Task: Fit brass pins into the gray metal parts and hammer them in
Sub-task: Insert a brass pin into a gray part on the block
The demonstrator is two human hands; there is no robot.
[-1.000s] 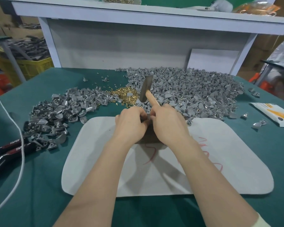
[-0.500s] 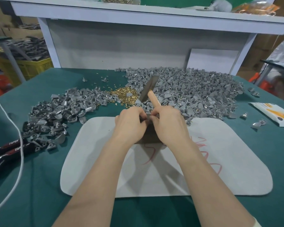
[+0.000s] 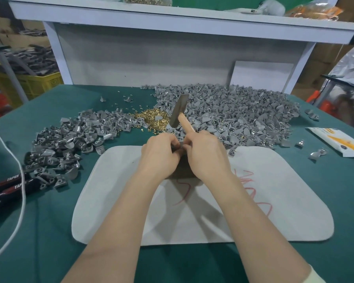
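My left hand (image 3: pixel 159 154) and my right hand (image 3: pixel 206 154) meet over a dark block (image 3: pixel 182 172) on the white mat (image 3: pixel 274 201). The left fingers curl round a small gray metal part (image 3: pixel 177 147), which is mostly hidden between the hands. The right hand grips a flat metal striking bar (image 3: pixel 180 110), with the index finger stretched up along it; the bar leans away from me. A heap of brass pins (image 3: pixel 151 119) lies just beyond the hands. Gray parts lie in a big pile (image 3: pixel 243 115) on the right and a smaller pile (image 3: pixel 70 144) on the left.
Black-handled pliers (image 3: pixel 6 186) and a white cable (image 3: pixel 18 201) lie at the left edge of the green table. A white and orange packet (image 3: pixel 339 141) and a few loose parts (image 3: pixel 317 154) sit at the right. A white shelf frame (image 3: pixel 172 19) stands behind.
The top of the bar swung slightly right, then back to the left. Both hands stayed together over the block.
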